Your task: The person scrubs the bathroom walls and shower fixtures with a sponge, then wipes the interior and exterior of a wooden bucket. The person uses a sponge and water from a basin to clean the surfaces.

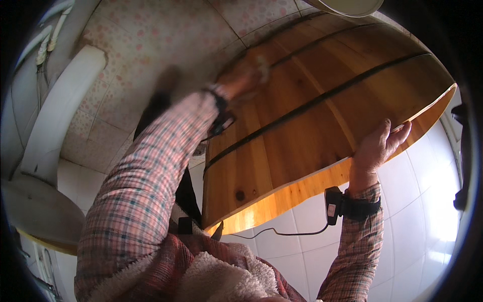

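Note:
A large wooden tub (302,109) with dark bands around its staves lies tilted before me, its open mouth toward my body. My right hand (377,145) grips the near rim at the right, thumb and fingers on either side of the edge. My left hand (241,80) is at the outer wall, near the far band, and is blurred by motion. In its fingers is a small pale object (262,68), too blurred to identify. A dark strapped device sits on each wrist, and a thin cable runs from the right one.
At the left stand a white ceramic pedestal (60,109) and a basin (41,211), with white pipes (49,41) behind. The rim of a pale round container (351,9) shows at the top. Speckled floor tiles (151,34) lie beyond the tub; white tiles (298,241) are nearer me.

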`<state>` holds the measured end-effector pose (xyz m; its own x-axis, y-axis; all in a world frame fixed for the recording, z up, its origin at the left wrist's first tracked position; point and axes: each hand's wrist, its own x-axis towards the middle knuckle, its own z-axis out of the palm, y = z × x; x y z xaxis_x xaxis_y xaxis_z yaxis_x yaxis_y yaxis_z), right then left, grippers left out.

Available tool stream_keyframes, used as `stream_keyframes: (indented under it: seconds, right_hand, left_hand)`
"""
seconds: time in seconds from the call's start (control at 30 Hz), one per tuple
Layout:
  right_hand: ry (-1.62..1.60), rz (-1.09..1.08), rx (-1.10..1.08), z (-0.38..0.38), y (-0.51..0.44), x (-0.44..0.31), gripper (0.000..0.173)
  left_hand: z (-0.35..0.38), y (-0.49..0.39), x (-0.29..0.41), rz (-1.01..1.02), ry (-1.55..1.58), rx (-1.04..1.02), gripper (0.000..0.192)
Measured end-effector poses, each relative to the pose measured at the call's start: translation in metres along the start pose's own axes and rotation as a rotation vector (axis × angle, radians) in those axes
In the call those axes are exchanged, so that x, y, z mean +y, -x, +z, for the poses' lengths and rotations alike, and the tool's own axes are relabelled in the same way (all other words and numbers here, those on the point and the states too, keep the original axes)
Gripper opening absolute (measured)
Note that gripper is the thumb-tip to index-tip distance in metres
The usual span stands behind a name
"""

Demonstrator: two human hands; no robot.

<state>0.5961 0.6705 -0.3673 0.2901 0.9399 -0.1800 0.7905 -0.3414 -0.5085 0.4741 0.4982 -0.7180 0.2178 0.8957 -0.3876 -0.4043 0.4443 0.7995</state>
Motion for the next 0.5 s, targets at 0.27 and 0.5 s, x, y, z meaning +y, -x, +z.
stream_keyframes:
  seconds: [0.27,0.5]
  right_hand:
    - [0.045,0.004,0.035,0.001,0.005,-0.001,0.064]
    - [-0.035,0.008,0.046,-0.014,0.006,0.02,0.052]
  left_hand:
    - [-0.014,0.002,-0.024,-0.031,-0.823,-0.222,0.037]
    - [-0.081,0.156,-0.073,-0.585,-0.822,-0.139,0.051]
